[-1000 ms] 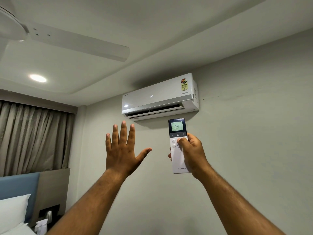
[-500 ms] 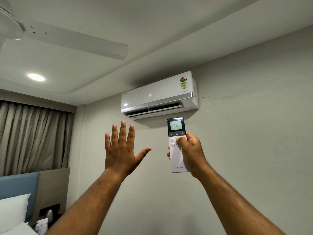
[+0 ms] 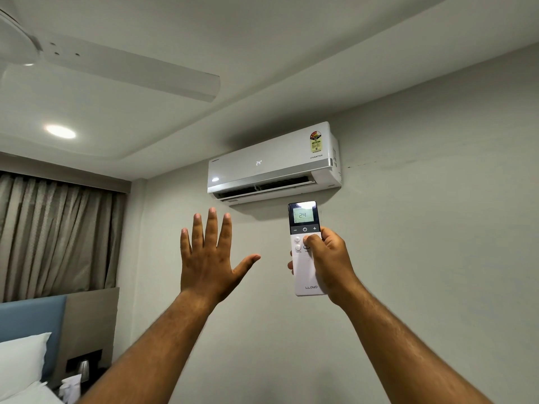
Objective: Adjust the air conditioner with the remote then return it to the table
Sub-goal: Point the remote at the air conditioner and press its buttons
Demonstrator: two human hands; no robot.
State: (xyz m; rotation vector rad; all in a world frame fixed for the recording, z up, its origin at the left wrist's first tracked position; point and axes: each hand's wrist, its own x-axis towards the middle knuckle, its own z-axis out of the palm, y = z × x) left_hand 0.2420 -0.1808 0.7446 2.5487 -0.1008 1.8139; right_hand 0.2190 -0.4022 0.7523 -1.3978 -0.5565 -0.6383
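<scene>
A white wall air conditioner [image 3: 271, 163] hangs high on the wall, its flap open and its front showing 24. My right hand [image 3: 329, 262] holds a white remote [image 3: 304, 269] upright just below the unit's right end. The thumb rests on the buttons under the black top, whose lit screen reads 24. My left hand [image 3: 210, 258] is raised beside it, to the left, palm toward the wall, fingers spread, holding nothing. No table is in view.
A white ceiling fan blade [image 3: 131, 71] stretches overhead at upper left, near a round ceiling light [image 3: 60, 131]. Beige curtains [image 3: 55, 234] hang at left. Below them are a blue headboard [image 3: 32, 319] and a white pillow [image 3: 20, 363].
Both raised hands and the remote keep their pose. The view has drifted slightly, so the air conditioner sits a little higher in the frame.
</scene>
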